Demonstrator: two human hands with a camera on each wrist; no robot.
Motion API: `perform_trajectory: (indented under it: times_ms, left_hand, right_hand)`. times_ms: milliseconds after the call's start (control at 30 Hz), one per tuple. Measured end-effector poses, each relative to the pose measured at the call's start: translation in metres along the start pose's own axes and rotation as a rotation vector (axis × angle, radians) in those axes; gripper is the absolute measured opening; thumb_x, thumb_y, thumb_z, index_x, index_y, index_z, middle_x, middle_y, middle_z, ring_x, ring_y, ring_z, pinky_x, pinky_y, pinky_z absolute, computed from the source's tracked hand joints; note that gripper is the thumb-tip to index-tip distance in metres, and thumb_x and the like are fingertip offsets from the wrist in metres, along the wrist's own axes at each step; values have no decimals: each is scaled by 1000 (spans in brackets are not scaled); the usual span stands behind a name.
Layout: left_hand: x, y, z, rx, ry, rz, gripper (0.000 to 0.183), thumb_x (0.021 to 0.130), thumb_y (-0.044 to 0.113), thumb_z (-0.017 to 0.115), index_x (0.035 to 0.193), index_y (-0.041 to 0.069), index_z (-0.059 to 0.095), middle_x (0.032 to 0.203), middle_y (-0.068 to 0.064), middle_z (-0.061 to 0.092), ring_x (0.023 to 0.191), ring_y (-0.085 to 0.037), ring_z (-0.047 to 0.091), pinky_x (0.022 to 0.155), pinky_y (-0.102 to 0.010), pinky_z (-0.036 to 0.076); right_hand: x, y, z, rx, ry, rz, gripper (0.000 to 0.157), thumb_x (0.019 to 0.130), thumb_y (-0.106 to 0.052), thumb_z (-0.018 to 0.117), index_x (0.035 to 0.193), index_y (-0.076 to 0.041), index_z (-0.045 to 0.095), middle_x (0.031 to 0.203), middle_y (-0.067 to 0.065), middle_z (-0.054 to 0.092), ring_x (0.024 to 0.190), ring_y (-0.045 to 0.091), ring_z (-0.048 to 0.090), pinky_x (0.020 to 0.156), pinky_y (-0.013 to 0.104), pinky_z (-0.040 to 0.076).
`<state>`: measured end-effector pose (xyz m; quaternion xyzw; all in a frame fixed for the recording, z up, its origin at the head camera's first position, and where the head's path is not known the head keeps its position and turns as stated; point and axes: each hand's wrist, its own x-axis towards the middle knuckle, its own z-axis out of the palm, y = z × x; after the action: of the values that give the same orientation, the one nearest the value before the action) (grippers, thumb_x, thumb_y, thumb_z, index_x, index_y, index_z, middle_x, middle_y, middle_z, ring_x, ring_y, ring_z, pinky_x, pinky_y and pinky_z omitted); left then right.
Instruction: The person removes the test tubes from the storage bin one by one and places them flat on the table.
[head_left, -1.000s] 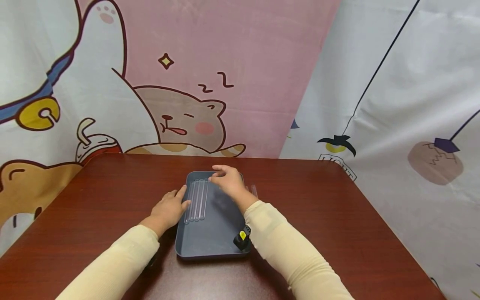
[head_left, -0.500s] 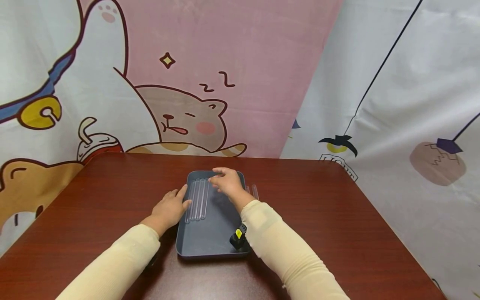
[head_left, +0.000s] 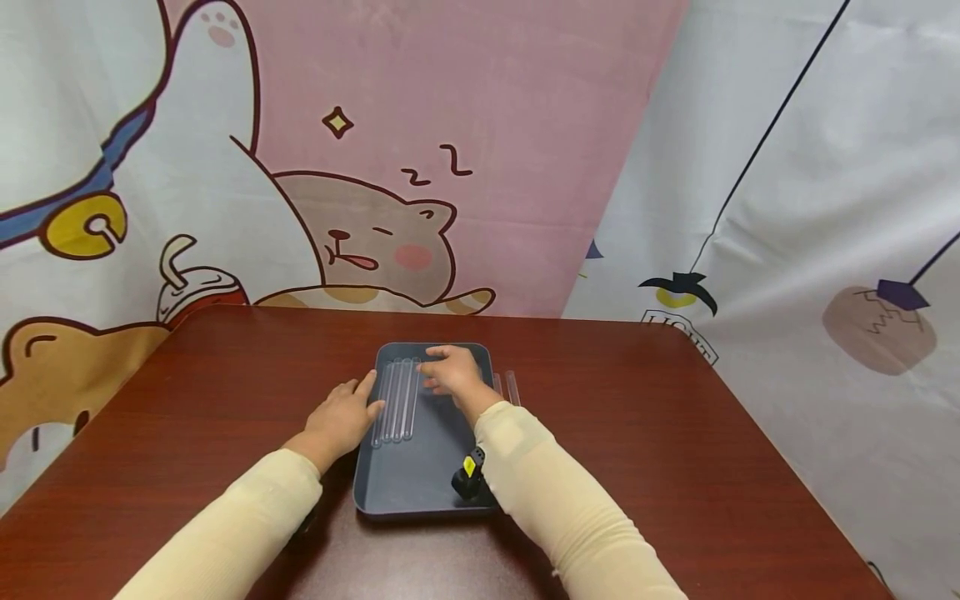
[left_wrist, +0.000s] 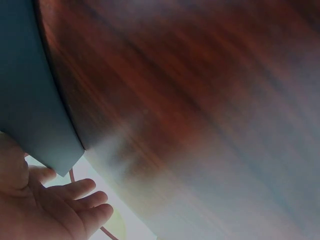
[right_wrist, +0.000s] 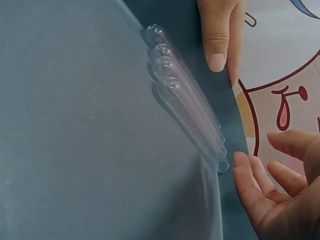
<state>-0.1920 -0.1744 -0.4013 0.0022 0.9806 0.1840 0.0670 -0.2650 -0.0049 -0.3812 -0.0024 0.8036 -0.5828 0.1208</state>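
Note:
Several clear test tubes (head_left: 396, 402) lie side by side along the left part of a grey tray (head_left: 405, 492). In the right wrist view the rounded ends of the test tubes (right_wrist: 165, 67) are nearest the camera. My right hand (head_left: 452, 372) hovers at their far ends, thumb and fingers apart, holding nothing. Its fingers (right_wrist: 248, 192) are close beside the open end of the outermost tube. My left hand (head_left: 339, 419) rests at the tray's left rim, fingers extended. In the left wrist view these fingers (left_wrist: 82, 200) are spread below the tray's wall (left_wrist: 45, 110).
More clear tubes (head_left: 512, 387) lie just right of the tray, partly hidden by the right forearm. A black wrist camera (head_left: 468, 477) with a yellow mark hangs over the tray. The reddish-brown table (head_left: 637, 433) ends at a cartoon-printed cloth (head_left: 510, 167).
My right hand has come down slightly and its fingers have spread apart; the right forearm has shifted left. My left hand and the tubes in the tray look unchanged.

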Motion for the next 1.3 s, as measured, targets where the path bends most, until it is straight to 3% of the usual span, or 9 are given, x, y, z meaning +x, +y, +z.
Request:
perform_trajectory:
  times_ms: [400,700,1300]
  left_hand:
    - [1,-2,1,-14,0,-5,64,102,33,45,154,4,20,146,-33,34,137,-47,29,105,-60,33]
    - [1,-1,0,-23,-3,-17,64,102,34,45,154,5,20,147,-32,32,138,-46,29,105,-60,33]
    - [1,1,1,-61,-26,-36,64,103,34,44,155,7,18,146,-32,33,137,-47,30,104,-60,34]
  right_hand:
    - [1,4,8,-35,14,53,40,88,-7,69,127,-2,62,106,15,69,87,28,71,69,33,58]
    - [6,11,12,-43,-10,92,42,87,-8,70,128,-4,61,122,15,64,79,23,71,64,31,57]
    - [10,19,17,-47,-25,85,47,85,-4,72,130,-1,59,116,18,65,69,19,69,59,27,55]
